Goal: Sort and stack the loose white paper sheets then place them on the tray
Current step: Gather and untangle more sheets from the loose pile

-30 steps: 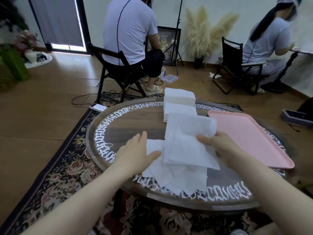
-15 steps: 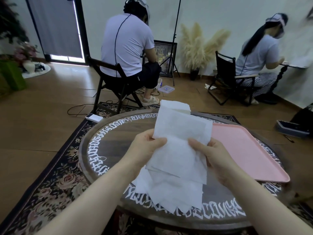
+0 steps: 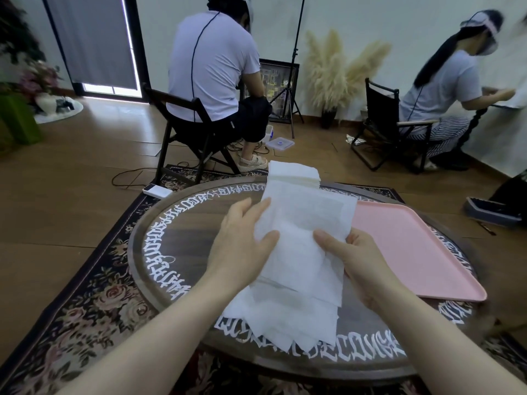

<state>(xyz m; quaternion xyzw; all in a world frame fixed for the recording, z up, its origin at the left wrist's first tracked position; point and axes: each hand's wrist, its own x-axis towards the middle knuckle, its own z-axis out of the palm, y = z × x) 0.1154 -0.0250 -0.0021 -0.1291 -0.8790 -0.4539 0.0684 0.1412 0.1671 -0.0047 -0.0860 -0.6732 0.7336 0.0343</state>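
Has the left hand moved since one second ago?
Yes. The left hand has lifted off the loose sheets on the table and now grips the left edge of the raised sheet.

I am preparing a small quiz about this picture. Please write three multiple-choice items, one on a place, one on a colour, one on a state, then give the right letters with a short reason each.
1. Where does the tray lie on the round table?
A. on the person's right side
B. on the person's left side
C. under the loose sheets

2. What colour is the tray?
A. green
B. pink
C. black

3. What is on the tray?
A. a neat stack of sheets
B. one folded sheet
C. nothing yet

Answers:
1 A: it lies beyond the right hand.
2 B: its whole surface is pink.
3 C: the held sheet is between both hands, left hand included, and the loose sheets lie on the table.
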